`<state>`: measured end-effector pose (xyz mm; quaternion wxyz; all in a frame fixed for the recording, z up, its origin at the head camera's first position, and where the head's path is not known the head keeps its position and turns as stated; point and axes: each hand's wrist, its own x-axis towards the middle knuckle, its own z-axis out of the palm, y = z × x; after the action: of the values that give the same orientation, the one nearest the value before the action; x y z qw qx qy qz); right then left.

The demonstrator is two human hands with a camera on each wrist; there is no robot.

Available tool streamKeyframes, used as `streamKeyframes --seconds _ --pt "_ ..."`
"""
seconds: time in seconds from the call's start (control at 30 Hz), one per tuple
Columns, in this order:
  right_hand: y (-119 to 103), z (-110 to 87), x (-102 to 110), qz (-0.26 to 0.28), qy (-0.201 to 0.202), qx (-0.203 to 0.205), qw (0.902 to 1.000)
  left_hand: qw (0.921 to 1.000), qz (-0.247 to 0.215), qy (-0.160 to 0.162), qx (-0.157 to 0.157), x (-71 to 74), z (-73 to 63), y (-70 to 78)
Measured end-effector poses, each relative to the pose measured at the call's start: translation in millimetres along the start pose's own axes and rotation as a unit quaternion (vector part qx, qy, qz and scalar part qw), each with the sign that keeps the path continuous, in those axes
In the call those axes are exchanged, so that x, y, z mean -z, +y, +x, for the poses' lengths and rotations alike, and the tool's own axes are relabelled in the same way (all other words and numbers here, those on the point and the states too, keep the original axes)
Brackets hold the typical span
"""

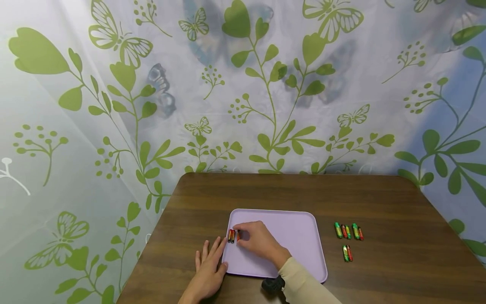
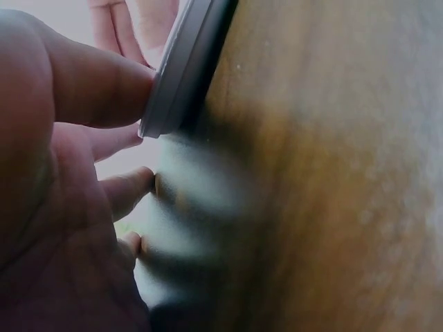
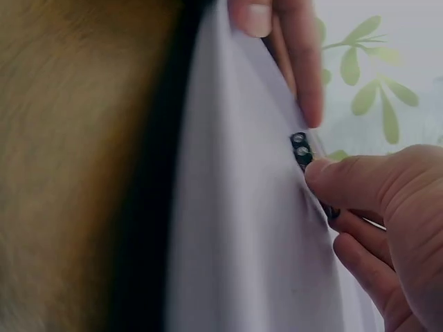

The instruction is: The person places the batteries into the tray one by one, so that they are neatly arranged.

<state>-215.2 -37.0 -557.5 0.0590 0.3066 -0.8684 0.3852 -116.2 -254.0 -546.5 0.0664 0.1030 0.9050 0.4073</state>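
Over the left side of the lilac tray (image 1: 281, 245), the right hand (image 1: 262, 241) had a battery (image 1: 238, 235) pinched in its fingers, just right of two red-and-black batteries (image 1: 230, 236) lying side by side! The left hand (image 1: 207, 271) lay with fingers extended, thumb touching the tray's left edge. Well to the right, on the brown table (image 1: 398, 215), lay five batteries (image 1: 344, 231) farther off, two more (image 1: 345, 253) nearer.

On the tray (image 1: 288, 230), my right grip (image 1: 261, 241) partly hides the battery (image 1: 238, 235) it pinches. Right of the tray, the loose batteries (image 1: 355, 231) are too small for me to read. Beside the tray, the tabletop (image 2: 346, 173) blurs in my left wrist view.
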Motion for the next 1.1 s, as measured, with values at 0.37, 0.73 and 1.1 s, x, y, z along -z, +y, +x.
streamKeyframes --seconds 0.37,0.73,1.1 --pt "-5 5.3 -8 -0.058 -0.016 0.002 0.9982 1.0 -0.003 -0.002 -0.003 -0.9 -1.1 -0.5" --pt "-5 2.7 -3 -0.053 -0.009 0.001 0.9985 1.0 -0.004 -0.002 -0.004 -1.5 -0.6 -1.4" --pt "11 -9.6 40 0.035 -0.04 -0.063 0.9966 1.0 -0.002 -0.001 -0.001 -2.4 0.0 -1.7"
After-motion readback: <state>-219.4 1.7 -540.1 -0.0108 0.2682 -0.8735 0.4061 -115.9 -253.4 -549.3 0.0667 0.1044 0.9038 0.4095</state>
